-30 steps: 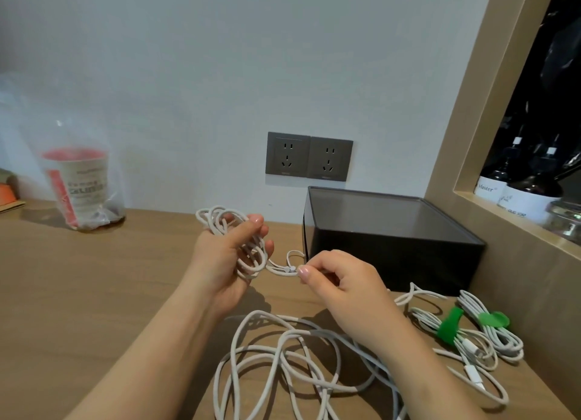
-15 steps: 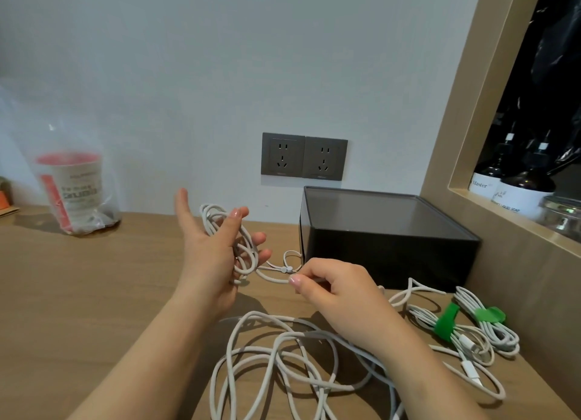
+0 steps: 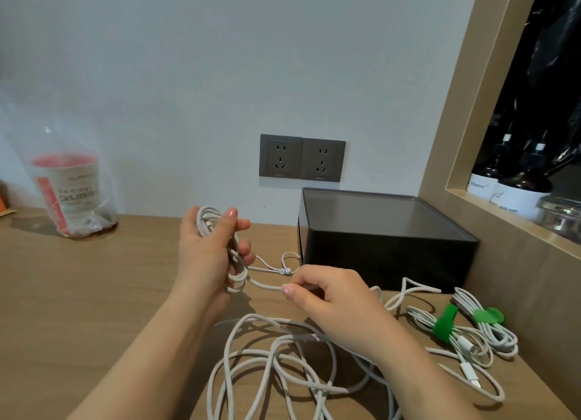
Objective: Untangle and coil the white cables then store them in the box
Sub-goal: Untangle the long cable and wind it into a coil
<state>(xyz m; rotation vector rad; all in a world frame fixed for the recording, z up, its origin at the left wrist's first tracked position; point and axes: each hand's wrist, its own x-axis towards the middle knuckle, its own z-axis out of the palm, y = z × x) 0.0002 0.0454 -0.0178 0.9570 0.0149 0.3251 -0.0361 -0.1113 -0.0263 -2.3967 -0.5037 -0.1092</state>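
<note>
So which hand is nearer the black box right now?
Right. The right hand sits just before the front-left corner of the black box, pinching the white cable; the left hand grips its coil farther left.

A pale, evenly lit wall (image 3: pixel 220 74) fills the upper frame, with a grey double socket (image 3: pixel 301 158) at centre. A light wooden countertop (image 3: pixel 78 294) spans the bottom. At the right edge a wood-framed niche (image 3: pixel 456 137) holds dark labelled bottles (image 3: pixel 522 190), and a bagged cup (image 3: pixel 69 193) stands mid-left.
</note>
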